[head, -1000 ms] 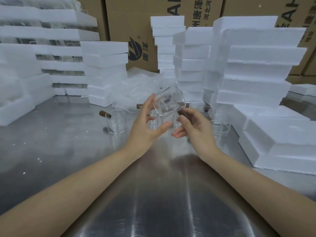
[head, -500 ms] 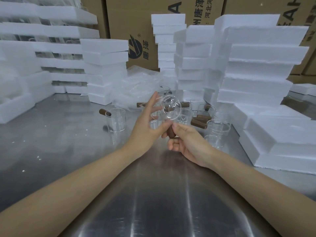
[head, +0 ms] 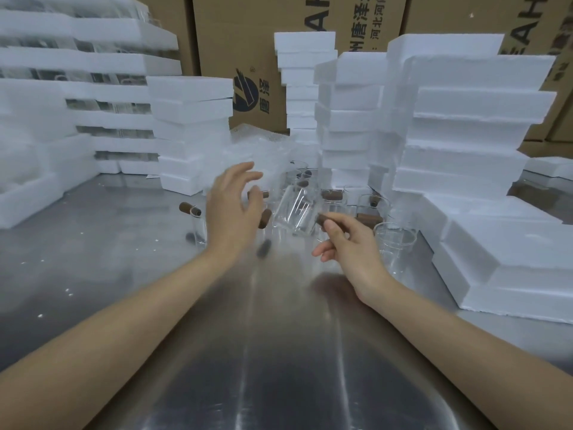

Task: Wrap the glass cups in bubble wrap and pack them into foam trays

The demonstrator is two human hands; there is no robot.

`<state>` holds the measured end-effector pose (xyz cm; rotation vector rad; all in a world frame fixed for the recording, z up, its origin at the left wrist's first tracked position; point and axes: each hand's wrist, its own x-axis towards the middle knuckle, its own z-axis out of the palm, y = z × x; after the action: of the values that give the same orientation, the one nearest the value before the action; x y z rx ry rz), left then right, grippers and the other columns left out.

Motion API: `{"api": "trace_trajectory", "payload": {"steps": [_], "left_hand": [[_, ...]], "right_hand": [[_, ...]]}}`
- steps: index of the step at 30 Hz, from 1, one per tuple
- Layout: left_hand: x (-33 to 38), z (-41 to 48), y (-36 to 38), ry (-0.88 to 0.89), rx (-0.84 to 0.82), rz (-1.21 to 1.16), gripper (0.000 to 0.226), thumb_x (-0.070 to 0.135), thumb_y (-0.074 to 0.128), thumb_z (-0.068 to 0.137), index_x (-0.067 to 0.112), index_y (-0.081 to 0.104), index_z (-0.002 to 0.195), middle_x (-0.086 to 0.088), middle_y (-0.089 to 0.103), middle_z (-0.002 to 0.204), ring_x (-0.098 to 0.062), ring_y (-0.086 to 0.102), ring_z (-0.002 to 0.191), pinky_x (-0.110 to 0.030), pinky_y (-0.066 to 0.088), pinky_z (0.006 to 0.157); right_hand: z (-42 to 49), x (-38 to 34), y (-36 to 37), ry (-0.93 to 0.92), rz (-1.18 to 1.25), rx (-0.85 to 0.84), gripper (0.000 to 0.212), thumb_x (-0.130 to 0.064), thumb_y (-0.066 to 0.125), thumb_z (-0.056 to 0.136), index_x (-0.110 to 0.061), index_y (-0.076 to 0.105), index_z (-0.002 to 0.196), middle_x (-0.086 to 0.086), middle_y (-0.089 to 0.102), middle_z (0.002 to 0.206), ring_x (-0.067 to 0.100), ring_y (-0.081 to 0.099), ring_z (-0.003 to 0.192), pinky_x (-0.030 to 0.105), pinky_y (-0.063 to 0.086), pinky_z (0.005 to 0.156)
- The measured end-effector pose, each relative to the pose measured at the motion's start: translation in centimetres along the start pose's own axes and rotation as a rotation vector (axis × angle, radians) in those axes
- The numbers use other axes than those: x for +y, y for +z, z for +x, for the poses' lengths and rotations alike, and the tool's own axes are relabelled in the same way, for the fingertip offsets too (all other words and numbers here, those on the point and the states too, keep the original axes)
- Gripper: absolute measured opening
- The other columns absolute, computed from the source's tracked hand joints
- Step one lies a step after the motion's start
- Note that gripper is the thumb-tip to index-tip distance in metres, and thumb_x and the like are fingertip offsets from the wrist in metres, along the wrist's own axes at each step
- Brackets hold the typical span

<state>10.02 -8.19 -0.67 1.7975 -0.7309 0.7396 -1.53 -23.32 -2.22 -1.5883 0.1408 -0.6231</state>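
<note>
My right hand (head: 350, 243) pinches the brown wooden handle of a clear glass cup (head: 294, 212), which hangs tilted above the steel table (head: 279, 352). To the left of the cup my left hand (head: 235, 209) is off it, fingers spread and stretched toward the pile of bubble wrap (head: 263, 156) behind. Several more glass cups with wooden handles stand behind and to the right, one of them (head: 395, 243) just right of my right hand. Another cup (head: 195, 221) stands alone left of my left hand, partly hidden by it.
Stacks of white foam trays stand at the right (head: 465, 135), centre back (head: 310, 88) and left (head: 192, 135). Low foam slabs (head: 511, 259) lie at the right near the cups. Cardboard boxes (head: 263, 41) form the back wall.
My left hand has let go of the cup and moved up and away toward the bubble wrap. My right hand now carries the cup alone by its handle, tilted differently.
</note>
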Motion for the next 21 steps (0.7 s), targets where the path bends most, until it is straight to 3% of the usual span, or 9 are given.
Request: {"api": "trace_trajectory", "payload": {"steps": [2, 6, 9, 12, 14, 16, 17, 21], "left_hand": [[-1.4, 2.9, 0.0, 0.035, -0.008, 0.332, 0.030, 0.012, 0.052, 0.086, 0.016, 0.067, 0.112, 0.003, 0.053, 0.137, -0.018, 0.041, 0.129, -0.031, 0.026, 0.102], [-3.9, 7.9, 1.5, 0.001, -0.306, 0.794, 0.042, 0.013, 0.050, 0.092, 0.006, 0.046, 0.133, -0.008, 0.039, 0.148, -0.029, 0.026, 0.139, -0.042, 0.023, 0.106], [-4.1, 9.5, 2.5, -0.036, -0.372, 0.911, 0.019, 0.011, 0.045, 0.095, 0.010, 0.059, 0.109, -0.010, 0.063, 0.110, -0.028, 0.048, 0.116, -0.038, 0.024, 0.098], [-3.3, 9.7, 3.0, -0.030, -0.130, 0.744, 0.028, 0.007, 0.039, 0.094, 0.015, 0.052, 0.070, -0.001, 0.054, 0.067, -0.031, 0.056, 0.084, -0.034, 0.026, 0.085], [-2.0, 9.2, 3.2, -0.047, 0.091, 0.477, 0.029, 0.012, 0.040, 0.092, 0.016, 0.054, 0.067, 0.000, 0.054, 0.066, -0.030, 0.055, 0.083, -0.033, 0.028, 0.081], [-0.4, 8.0, 3.1, -0.018, 0.210, 0.291, 0.027, 0.021, 0.042, 0.091, 0.015, 0.069, 0.091, 0.001, 0.063, 0.096, -0.020, 0.055, 0.096, -0.029, 0.030, 0.085], [0.3, 7.1, 3.0, 0.012, 0.198, 0.212, 0.031, 0.025, 0.042, 0.091, 0.014, 0.069, 0.102, 0.004, 0.057, 0.104, -0.015, 0.051, 0.098, -0.027, 0.033, 0.086], [1.1, 2.0, 1.7, 0.113, 0.003, 0.047, 0.035, 0.016, 0.048, 0.097, 0.015, 0.057, 0.130, 0.009, 0.035, 0.094, -0.001, 0.043, 0.083, -0.014, 0.040, 0.078]], "right_hand": [[0.1, 0.0, 0.1, 0.016, 0.002, -0.007, 0.018, -0.007, 0.047, 0.099, -0.014, 0.062, 0.107, 0.000, 0.063, 0.088, 0.013, 0.064, 0.051, 0.018, 0.048, 0.047], [0.2, 0.0, 0.2, 0.012, 0.000, -0.028, 0.021, -0.008, 0.050, 0.098, -0.022, 0.065, 0.096, -0.005, 0.067, 0.082, 0.016, 0.065, 0.054, 0.020, 0.049, 0.049], [0.3, 0.2, 0.1, 0.009, 0.001, -0.044, 0.022, -0.008, 0.050, 0.098, -0.023, 0.065, 0.095, -0.011, 0.069, 0.072, 0.015, 0.065, 0.054, 0.020, 0.050, 0.050], [0.6, 0.5, -0.1, 0.008, 0.015, -0.070, 0.018, -0.008, 0.049, 0.098, -0.017, 0.065, 0.102, -0.014, 0.069, 0.070, 0.014, 0.065, 0.053, 0.019, 0.050, 0.050], [0.8, 0.6, -0.2, 0.001, 0.026, -0.068, 0.017, -0.009, 0.049, 0.099, -0.017, 0.064, 0.101, -0.011, 0.069, 0.066, 0.014, 0.064, 0.052, 0.019, 0.049, 0.050], [0.8, 0.6, -0.2, 0.001, 0.041, -0.054, 0.016, -0.011, 0.046, 0.100, -0.015, 0.062, 0.100, -0.008, 0.067, 0.062, 0.014, 0.064, 0.052, 0.020, 0.049, 0.050], [0.8, 0.6, -0.2, 0.002, 0.061, -0.047, 0.016, -0.011, 0.045, 0.101, -0.012, 0.061, 0.100, -0.004, 0.065, 0.061, 0.014, 0.064, 0.052, 0.020, 0.049, 0.050], [0.5, -0.2, -0.4, -0.125, 0.122, -0.036, 0.018, -0.008, 0.043, 0.100, -0.004, 0.061, 0.098, 0.011, 0.053, 0.075, 0.014, 0.060, 0.048, 0.020, 0.046, 0.047]]}}
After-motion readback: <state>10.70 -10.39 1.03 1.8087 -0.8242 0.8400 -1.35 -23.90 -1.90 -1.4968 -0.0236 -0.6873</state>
